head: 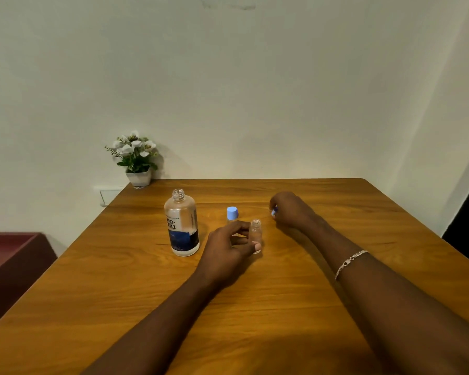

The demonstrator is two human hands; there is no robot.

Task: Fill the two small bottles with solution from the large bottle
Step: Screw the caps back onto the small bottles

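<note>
The large clear bottle (182,224) with a blue label stands uncapped on the wooden table (255,307), left of centre. My left hand (229,246) grips a small clear bottle (256,231), upright and uncapped, on the table. Behind my fingers stands a second small bottle (232,213) with a light blue cap on it, mostly hidden. My right hand (289,209) rests further right with its fingers closed on a small light blue cap (274,212), only partly visible.
A white pot of white flowers (136,158) sits at the table's far left corner against the wall. A dark red piece of furniture (14,263) stands left of the table. A silver bracelet (349,262) is on my right forearm.
</note>
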